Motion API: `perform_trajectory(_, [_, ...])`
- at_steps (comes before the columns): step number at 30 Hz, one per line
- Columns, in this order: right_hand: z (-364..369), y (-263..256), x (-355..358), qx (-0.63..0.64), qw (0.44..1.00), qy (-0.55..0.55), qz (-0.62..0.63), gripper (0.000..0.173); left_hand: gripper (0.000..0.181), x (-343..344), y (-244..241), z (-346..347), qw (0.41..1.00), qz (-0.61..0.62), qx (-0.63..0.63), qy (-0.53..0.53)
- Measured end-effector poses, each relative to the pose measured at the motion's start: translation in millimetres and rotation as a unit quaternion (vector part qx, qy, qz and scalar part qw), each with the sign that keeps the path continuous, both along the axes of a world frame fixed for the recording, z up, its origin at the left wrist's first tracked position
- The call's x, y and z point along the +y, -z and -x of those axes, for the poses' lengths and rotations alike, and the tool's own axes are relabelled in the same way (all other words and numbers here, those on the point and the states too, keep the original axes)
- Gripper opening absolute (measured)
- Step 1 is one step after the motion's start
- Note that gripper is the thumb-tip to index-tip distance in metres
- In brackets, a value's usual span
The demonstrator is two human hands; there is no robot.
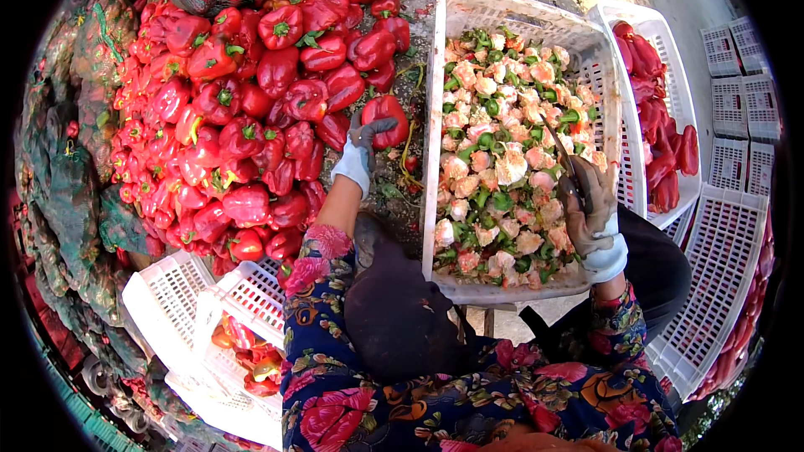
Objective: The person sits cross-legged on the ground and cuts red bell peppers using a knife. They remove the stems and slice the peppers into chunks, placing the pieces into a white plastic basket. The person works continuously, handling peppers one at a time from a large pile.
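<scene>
My left hand point(364, 144), in a dirty white-and-grey glove, has its fingers around a red bell pepper point(385, 119) at the right edge of a large heap of red bell peppers point(245, 138). Over the right side of a white plastic crate point(433, 138), my gloved right hand point(587, 201) grips a knife point(559, 141) with a thin, dark, curved blade. Its tip points up and left above the cut-out pepper cores point(496, 163), with green stems and pale seeds, that fill the crate. Part of the handle is hidden by my fingers.
A second white crate point(678, 56) with red peppers stands on the right, close to several stacked crates point(710, 282). At lower left are white crates point(169, 289), one with red and yellowish pepper pieces point(257, 364). Filled green mesh sacks point(69, 188) line the left side.
</scene>
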State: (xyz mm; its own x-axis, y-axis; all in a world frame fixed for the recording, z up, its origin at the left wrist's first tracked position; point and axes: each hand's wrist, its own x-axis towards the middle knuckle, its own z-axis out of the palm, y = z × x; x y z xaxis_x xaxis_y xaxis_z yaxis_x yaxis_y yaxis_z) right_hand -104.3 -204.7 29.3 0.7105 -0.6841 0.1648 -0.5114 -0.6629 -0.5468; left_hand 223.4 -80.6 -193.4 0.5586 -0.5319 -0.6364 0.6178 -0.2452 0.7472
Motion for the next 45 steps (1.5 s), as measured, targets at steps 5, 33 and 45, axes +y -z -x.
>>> perform_trajectory(5, [-61.5, -9.1, 28.4, -0.069, 0.974, -0.058, -0.206, 0.025, 0.069, 29.8, -142.4, -1.3, 0.981, 0.143, -0.127, 0.029])
perform_trajectory(33, [72.0, -2.1, 83.5, -0.310, 0.891, 0.076, -0.323, 0.053, 0.074, 78.1, -239.4, 256.7, 0.831, 0.390, 0.322, 0.231])
perform_trajectory(45, [93.4, -34.5, 108.9, -0.180, 0.948, -0.069, -0.254, 0.073, 0.060, 58.8, -222.8, 272.1, 0.938, 0.292, 0.157, 0.106])
